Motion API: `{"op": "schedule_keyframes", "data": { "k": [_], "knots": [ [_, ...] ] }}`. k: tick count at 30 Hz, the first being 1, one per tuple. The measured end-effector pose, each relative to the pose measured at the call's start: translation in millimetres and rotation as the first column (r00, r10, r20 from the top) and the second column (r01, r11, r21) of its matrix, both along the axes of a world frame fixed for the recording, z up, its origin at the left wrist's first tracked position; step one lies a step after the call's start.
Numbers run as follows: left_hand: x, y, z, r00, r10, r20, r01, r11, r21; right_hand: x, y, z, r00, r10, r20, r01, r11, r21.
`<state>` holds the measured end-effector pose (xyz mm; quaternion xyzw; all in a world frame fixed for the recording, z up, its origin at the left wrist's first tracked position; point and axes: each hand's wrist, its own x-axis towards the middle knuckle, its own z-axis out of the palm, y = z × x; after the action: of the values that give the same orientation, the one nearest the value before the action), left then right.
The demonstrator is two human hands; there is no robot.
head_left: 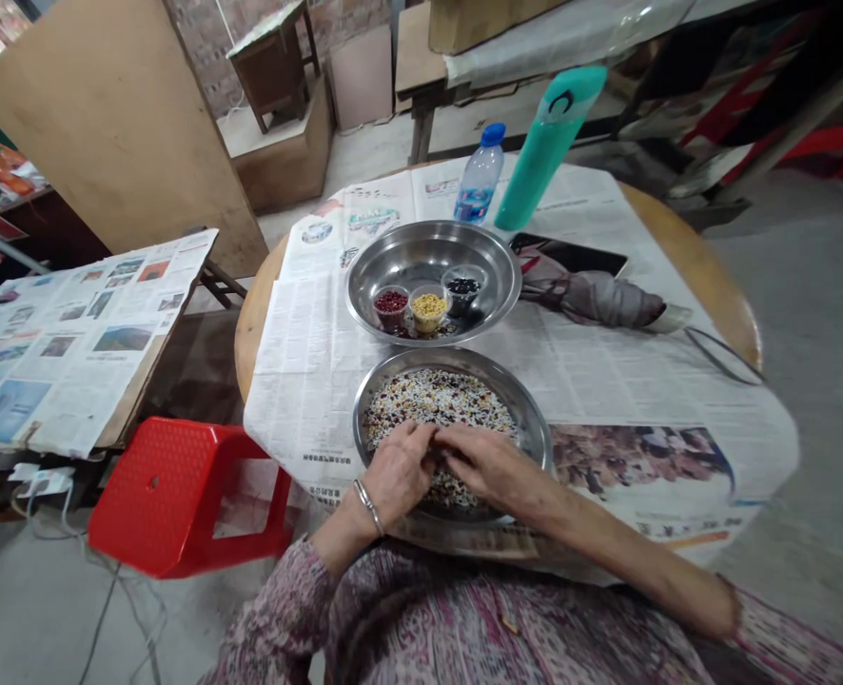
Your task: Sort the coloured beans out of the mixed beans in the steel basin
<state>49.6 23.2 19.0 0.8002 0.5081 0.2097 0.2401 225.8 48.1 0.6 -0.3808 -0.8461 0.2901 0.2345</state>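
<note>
Left grip (397, 471) and right grip (489, 466) were curled inward, fingertips nearly meeting low over the grains; whether they clenched anything could not be told. On the newspaper-covered round surface (707, 257), at lower center of the frame, sat a steel tray (528, 419) holding mixed beans and grains (436, 400), spread thinly, with both hands working well inside its rim, a sound way to keep loose seeds from spilling. Farther up the frame, a steel basin (393, 249) held small cups of red beans (391, 306), yellow grains (429, 311) and black beans (462, 290).
</note>
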Motion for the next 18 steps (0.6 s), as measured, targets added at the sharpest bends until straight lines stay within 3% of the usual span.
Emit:
{"op": "schedule_keyframes", "data": {
  "k": [5,11,14,18],
  "knots": [
    [-6.1,-21.0,15.0,0.998,-0.031,-0.057,0.029,0.999,-0.025,13.1,-25.6,5.4,0.989,0.096,0.115,-0.106,0.991,0.083],
    [-12.2,-24.8,7.8,0.978,0.162,-0.129,-0.138,0.974,0.178,10.3,-33.6,10.5,0.919,0.234,0.316,-0.242,0.970,-0.016],
    [-15.7,-29.0,0.5,0.979,0.195,-0.062,-0.168,0.938,0.303,2.1,-25.6,7.8,0.916,0.144,0.375,-0.179,0.982,0.060],
    [-20.4,-33.7,-8.7,0.993,0.106,0.049,-0.117,0.911,0.396,2.8,-4.5,5.5,0.943,-0.006,0.334,-0.051,0.985,0.162]
  ]
}}
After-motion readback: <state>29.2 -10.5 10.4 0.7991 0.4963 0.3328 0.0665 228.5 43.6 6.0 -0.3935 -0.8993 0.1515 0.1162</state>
